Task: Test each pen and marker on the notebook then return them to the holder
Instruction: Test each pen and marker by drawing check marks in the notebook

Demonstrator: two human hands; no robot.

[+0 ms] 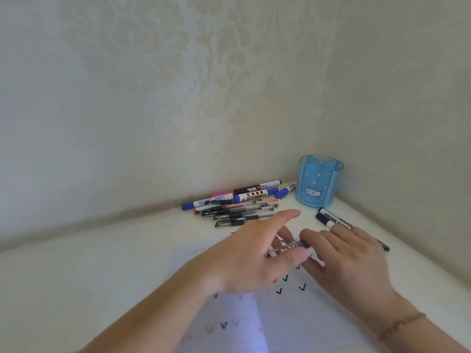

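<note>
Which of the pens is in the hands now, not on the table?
The patterned pen, held between the left hand and the right hand above the notebook. The other pens lie on the table.

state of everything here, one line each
holder: upright, looks empty
pile of pens: lying flat, capped
two markers: lying right of notebook
patterned pen: held by both hands
notebook: open, tick marks on it
left hand: gripping pen
right hand: gripping pen

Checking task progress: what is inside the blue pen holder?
The blue pen holder shows no pens above its rim, and its translucent compartments look empty; the bottoms are not clearly visible. A pile of pens and markers lies on the table left of it.
</note>
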